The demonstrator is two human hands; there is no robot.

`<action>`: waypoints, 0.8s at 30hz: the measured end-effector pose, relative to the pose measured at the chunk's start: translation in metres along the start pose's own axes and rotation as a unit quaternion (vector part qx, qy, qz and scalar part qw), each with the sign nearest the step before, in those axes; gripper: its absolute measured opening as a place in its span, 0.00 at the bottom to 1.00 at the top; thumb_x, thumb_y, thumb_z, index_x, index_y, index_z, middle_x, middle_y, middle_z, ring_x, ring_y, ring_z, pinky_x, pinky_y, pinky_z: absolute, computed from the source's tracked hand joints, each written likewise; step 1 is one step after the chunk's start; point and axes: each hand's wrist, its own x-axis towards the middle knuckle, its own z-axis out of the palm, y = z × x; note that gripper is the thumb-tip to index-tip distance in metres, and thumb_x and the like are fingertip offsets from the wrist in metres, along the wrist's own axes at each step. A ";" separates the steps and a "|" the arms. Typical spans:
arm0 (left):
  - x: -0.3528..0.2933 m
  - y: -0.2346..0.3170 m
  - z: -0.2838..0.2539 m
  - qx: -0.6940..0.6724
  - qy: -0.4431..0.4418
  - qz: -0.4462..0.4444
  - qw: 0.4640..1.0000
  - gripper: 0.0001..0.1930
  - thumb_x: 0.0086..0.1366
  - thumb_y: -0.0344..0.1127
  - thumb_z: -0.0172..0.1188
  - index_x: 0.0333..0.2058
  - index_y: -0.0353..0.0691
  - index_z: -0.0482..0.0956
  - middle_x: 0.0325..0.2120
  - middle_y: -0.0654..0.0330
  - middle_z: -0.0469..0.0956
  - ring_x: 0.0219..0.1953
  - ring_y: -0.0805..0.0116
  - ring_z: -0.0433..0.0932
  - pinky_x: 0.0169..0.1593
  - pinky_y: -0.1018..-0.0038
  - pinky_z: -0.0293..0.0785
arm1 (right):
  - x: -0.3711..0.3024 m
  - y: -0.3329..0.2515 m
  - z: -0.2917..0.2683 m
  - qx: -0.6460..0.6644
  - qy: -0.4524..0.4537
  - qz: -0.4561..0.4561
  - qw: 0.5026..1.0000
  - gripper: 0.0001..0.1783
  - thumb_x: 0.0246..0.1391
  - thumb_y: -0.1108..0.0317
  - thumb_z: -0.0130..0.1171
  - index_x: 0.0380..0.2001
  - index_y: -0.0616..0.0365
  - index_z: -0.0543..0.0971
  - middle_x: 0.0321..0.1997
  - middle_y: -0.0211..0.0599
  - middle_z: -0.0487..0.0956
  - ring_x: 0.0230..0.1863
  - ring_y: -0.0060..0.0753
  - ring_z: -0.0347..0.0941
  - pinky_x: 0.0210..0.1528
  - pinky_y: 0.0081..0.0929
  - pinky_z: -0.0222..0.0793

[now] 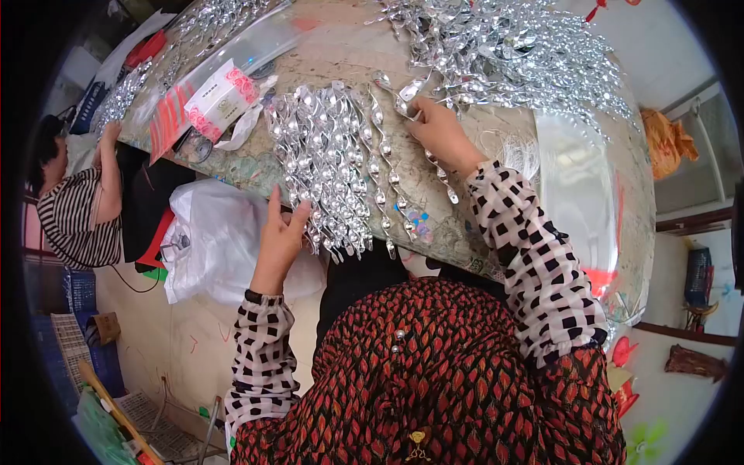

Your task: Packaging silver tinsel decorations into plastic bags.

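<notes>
Silver twisted spiral strands (322, 155) lie side by side in a dense row on the table in front of me, their lower ends reaching the near edge. My left hand (280, 236) is at the lower left of this row, fingers apart, the thumb side close to or touching the strand ends. At the top right of the row, my right hand (438, 132) pinches the upper end of a silver spiral strand (442, 177), whose tail shows below the hand. Two separate strands (385, 147) lie between the row and my right hand.
A large heap of silver spirals (511, 58) covers the far right. Clear plastic bags (577, 186) lie at the right, a tissue pack (223, 101) at the left. Below the table edge sits a white plastic bag (213, 236). A person in stripes (85, 209) works at the left.
</notes>
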 end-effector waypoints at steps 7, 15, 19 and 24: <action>0.006 0.001 -0.021 0.013 0.047 0.003 0.999 0.39 0.64 0.48 0.58 0.64 0.35 0.48 0.20 0.64 0.68 0.19 0.77 0.70 0.21 0.78 0.65 | -0.034 -0.025 -0.012 -0.228 0.067 -0.138 0.961 0.13 0.47 0.73 0.55 0.39 0.58 0.73 0.39 0.45 0.73 0.38 0.50 0.72 0.38 0.37 0.68; 0.005 0.004 0.002 -0.155 0.163 -0.041 0.974 0.33 0.64 0.47 0.57 0.60 0.38 0.54 0.31 0.64 0.70 0.25 0.79 0.67 0.26 0.81 0.65 | -0.047 -0.044 -0.004 -0.055 -0.098 0.017 0.994 0.18 0.52 0.64 0.57 0.43 0.65 0.72 0.31 0.47 0.76 0.29 0.40 0.75 0.29 0.33 0.69; 0.050 -0.020 -0.024 0.083 0.219 0.155 0.960 0.31 0.63 0.49 0.58 0.56 0.35 0.61 0.32 0.63 0.71 0.26 0.77 0.67 0.30 0.81 0.65 | -0.034 -0.035 0.011 0.034 -0.070 0.058 0.995 0.30 0.52 0.51 0.60 0.43 0.72 0.72 0.27 0.49 0.78 0.29 0.36 0.76 0.31 0.29 0.71; 0.090 0.025 -0.022 0.145 0.159 0.045 0.975 0.36 0.57 0.57 0.61 0.47 0.22 0.71 0.30 0.56 0.75 0.31 0.68 0.72 0.38 0.74 0.69 | 0.007 -0.044 0.030 -0.029 -0.109 0.076 0.991 0.46 0.42 0.36 0.62 0.43 0.77 0.73 0.35 0.55 0.79 0.35 0.45 0.77 0.39 0.33 0.72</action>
